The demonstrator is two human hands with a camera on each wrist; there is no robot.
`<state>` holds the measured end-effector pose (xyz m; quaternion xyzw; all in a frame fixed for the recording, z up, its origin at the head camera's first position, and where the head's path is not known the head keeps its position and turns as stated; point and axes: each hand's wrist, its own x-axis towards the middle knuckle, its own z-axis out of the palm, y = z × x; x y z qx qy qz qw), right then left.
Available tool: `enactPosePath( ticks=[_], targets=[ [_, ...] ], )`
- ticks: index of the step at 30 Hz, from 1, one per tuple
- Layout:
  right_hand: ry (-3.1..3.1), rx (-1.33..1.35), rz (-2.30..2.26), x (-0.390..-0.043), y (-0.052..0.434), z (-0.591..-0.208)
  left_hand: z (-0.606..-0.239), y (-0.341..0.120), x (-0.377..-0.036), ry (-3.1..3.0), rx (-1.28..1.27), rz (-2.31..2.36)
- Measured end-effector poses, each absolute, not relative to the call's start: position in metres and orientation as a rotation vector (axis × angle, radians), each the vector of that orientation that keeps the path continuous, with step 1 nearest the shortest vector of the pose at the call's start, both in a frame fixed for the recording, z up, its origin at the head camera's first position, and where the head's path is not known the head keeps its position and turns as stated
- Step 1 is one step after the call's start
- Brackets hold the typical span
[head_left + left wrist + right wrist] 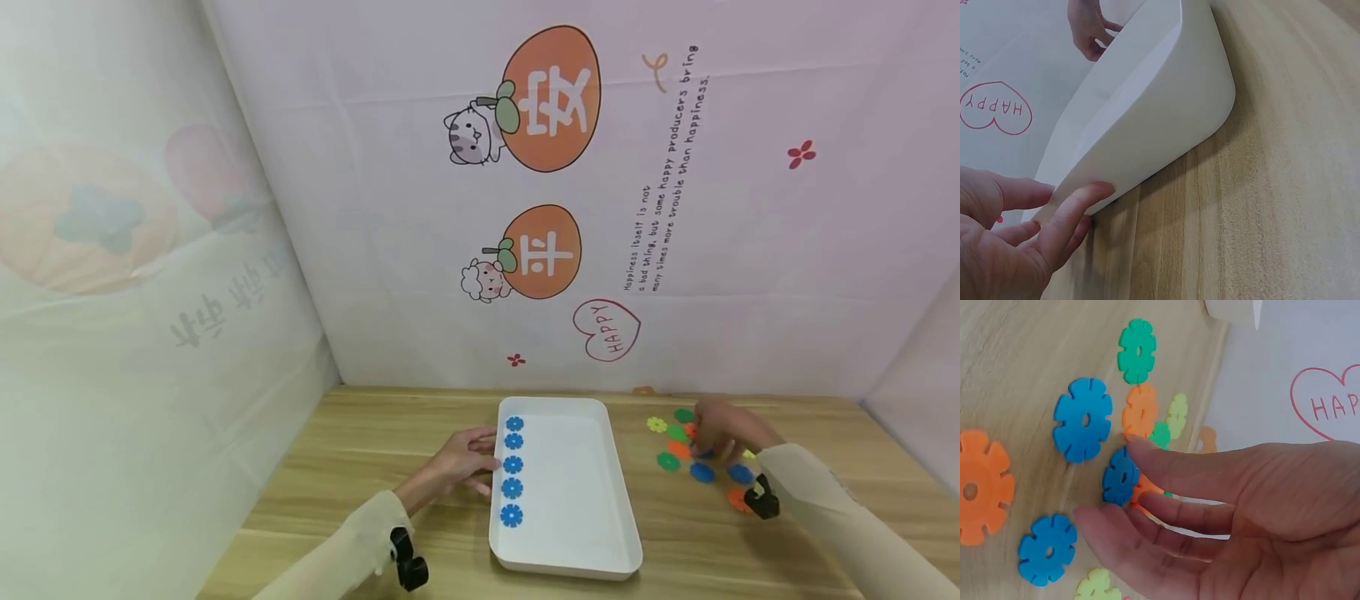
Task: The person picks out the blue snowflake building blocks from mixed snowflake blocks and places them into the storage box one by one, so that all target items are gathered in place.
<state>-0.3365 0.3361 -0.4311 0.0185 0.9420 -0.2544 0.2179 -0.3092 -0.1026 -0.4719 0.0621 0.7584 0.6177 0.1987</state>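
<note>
The left hand (459,463) rests against the left wall of the white tray (585,500), fingers straight and slightly apart. The tray's long axis runs away from the person; five blue discs (512,464) line its left side. Right of the tray, the right hand (722,432), fingers extended, touches a blue disc (1121,477) among scattered coloured discs (668,460).

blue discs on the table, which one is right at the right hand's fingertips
The blue disc standing between the right hand's fingertips, next to an orange disc. The other two blue discs lie flat on the table, clear of the fingers.
</note>
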Motion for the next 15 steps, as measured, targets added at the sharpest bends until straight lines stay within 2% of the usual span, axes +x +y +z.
enactPosePath(
  ticks=[15],
  targets=[
    [2.658, 0.133, -0.657, -0.3394, 0.3365, -0.4407, -0.4748, -0.1038, -0.3048, 2.112, 0.165, 1.728]
  ],
)
